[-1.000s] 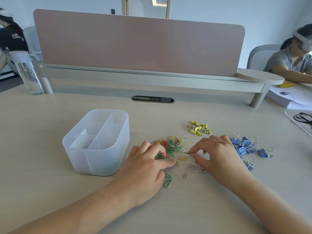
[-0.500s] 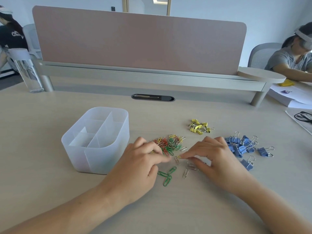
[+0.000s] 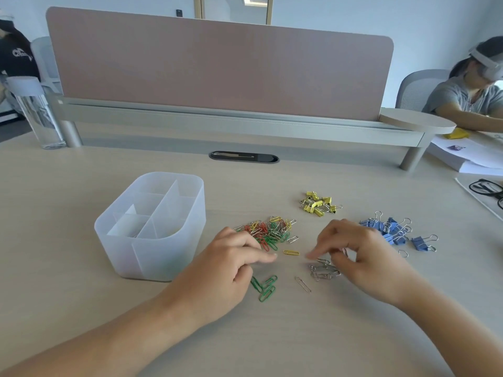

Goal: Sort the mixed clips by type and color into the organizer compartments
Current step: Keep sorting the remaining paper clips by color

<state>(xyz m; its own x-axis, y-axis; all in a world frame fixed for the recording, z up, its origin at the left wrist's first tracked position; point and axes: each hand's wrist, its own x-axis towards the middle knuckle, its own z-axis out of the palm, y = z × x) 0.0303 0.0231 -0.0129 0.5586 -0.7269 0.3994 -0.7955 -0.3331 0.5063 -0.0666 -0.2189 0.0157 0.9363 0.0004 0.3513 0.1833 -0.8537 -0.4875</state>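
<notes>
A translucent white organizer (image 3: 174,183) with several empty-looking compartments stands left of centre. A mixed pile of coloured paper clips (image 3: 269,231) lies to its right. My left hand (image 3: 228,270) rests on the table beside that pile, index finger stretched right. One yellow paper clip (image 3: 291,252) lies alone between my hands. My right hand (image 3: 362,257) arches over a small heap of silver paper clips (image 3: 324,270), fingertips down and nothing plainly pinched. Three green paper clips (image 3: 265,288) and a lone silver clip (image 3: 303,284) lie nearer me. Yellow binder clips (image 3: 318,204) and blue binder clips (image 3: 392,231) sit in separate heaps.
A pink divider panel (image 3: 217,63) on a raised shelf closes the desk's far side. A clear water bottle (image 3: 38,112) stands far left. Papers (image 3: 468,159) and black glasses (image 3: 487,189) lie at the right, where another person sits.
My right hand slid the yellow paper clip left out of the pile, let it go and drew back over the silver clips. My left hand pushed green clips toward me.
</notes>
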